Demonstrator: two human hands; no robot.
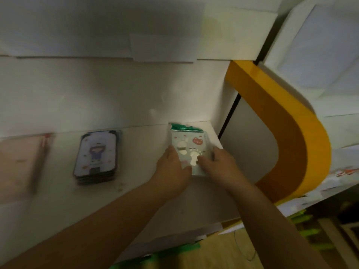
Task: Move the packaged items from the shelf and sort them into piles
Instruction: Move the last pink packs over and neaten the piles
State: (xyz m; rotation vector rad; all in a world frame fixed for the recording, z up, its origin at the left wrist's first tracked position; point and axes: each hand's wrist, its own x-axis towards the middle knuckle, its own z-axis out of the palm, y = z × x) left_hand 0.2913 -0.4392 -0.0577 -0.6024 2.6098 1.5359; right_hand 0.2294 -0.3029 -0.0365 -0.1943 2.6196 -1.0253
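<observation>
A pale green packaged item [191, 141] with paw prints and a green top flap lies at the right end of the white shelf [136, 152]. My left hand [172, 167] holds its left edge, thumb on top. My right hand [219, 164] grips its right edge, fingers curled on the front. To the left stands a stack of dark-framed packages [97, 154] showing a cartoon figure. A pinkish pile [21, 164] lies blurred at the far left.
A white back wall [116, 90] closes the shelf behind. A curved yellow-edged panel [287, 136] bounds it on the right. Below, a wooden floor [223, 253] with green tape shows, and printed sheets [345, 171] lie at the far right.
</observation>
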